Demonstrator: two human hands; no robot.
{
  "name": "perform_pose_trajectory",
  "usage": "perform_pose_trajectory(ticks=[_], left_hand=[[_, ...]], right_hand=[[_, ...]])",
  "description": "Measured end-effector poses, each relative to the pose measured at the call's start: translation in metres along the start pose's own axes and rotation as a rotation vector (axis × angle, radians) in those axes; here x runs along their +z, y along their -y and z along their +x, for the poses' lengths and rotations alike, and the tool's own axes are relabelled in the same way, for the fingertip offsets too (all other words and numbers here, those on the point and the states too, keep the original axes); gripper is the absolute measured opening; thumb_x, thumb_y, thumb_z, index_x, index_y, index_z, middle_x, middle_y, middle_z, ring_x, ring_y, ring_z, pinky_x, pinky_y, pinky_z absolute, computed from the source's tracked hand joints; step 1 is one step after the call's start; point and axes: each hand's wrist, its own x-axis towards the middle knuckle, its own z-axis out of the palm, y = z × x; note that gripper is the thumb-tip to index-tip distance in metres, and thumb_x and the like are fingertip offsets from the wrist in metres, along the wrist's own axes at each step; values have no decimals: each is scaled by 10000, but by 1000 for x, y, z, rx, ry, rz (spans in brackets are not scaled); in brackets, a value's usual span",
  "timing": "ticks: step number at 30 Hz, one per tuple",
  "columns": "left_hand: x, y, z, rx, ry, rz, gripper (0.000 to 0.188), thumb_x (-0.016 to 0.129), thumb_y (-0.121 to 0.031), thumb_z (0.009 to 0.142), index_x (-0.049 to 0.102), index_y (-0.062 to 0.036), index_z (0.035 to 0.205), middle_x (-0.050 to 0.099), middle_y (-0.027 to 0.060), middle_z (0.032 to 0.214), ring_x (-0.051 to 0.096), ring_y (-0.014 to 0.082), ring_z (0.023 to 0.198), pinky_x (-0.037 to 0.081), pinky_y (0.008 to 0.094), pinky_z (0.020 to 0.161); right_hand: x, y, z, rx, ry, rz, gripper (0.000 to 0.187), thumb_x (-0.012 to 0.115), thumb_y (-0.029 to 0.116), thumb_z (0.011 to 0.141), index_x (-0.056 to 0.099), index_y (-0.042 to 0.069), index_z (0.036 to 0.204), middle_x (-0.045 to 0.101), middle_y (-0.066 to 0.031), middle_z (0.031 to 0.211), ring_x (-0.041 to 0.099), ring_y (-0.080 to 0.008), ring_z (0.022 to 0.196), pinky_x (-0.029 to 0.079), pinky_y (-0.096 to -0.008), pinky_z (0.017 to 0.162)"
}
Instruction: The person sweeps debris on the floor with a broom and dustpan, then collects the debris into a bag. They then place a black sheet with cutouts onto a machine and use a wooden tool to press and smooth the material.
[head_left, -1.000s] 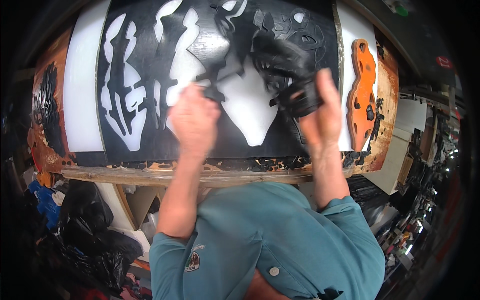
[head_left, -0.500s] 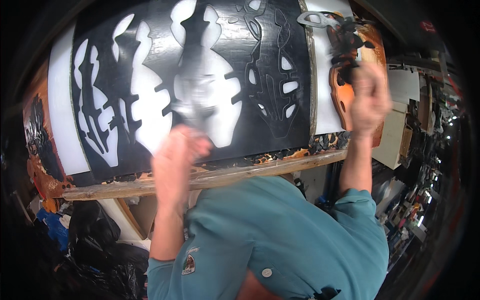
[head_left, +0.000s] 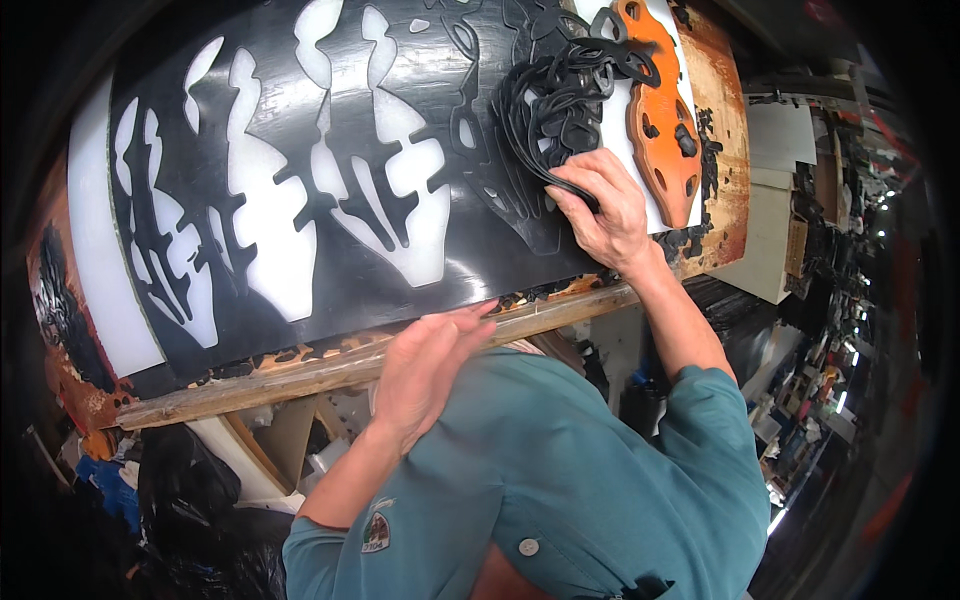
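Right hand [head_left: 605,210] closes thumb and fingers on the lower end of the black cut-out strips [head_left: 530,120], bunched upper right of centre, long axis rising away from it; left hand [head_left: 430,365], farther off, looks empty, fingers extended, near the counter's front edge [head_left: 540,318].

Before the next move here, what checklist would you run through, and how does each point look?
1. Right hand has a grip on the black pieces: ok, pinched between thumb and fingers.
2. Left hand free: ok, fingers extended, nothing visible in it.
3. Black pieces clear of the orange plate in this view: not ok, they overlap its left side.
4. Black pieces touching the orange plate: cannot tell.
5. Scraps cleared: not ok, bits lie right of the plate.
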Motion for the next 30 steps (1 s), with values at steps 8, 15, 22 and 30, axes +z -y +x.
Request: perform_pose_trajectory(ticks=[8,15,22,30], left_hand=[[9,28,28,58,219,-464,266,528,-178,1111,696,25,1138,582,273,1442,462,415,1474,310,520,1300],[56,42,53,86,-83,-158,425,455,-191,1147,513,120,1431,562,222,1490,510,321,1443,390,470,1253],[76,51,70,256,-89,-128,531,394,-254,1166,371,104,1557,513,254,1542,521,355,1433,427,488,1214],[94,12,29,-147,-10,929,279,608,-176,1081,670,19,1271,782,125,1024,744,156,930,602,293,816]], right_hand=[[-2,3,-17,-76,80,47,339,885,37,745,734,42,1048,685,-90,950,626,-275,805,525,-370,700],[-11,-14,-11,-143,233,166,420,912,129,736,725,31,1098,664,-103,1006,614,-294,861,532,-387,739],[-14,-21,2,14,199,463,251,827,119,875,727,-14,1062,671,-121,930,657,-270,851,539,-360,788],[-41,-21,24,666,295,868,297,709,267,1048,714,-18,961,593,53,814,479,-39,772,406,-240,687]])
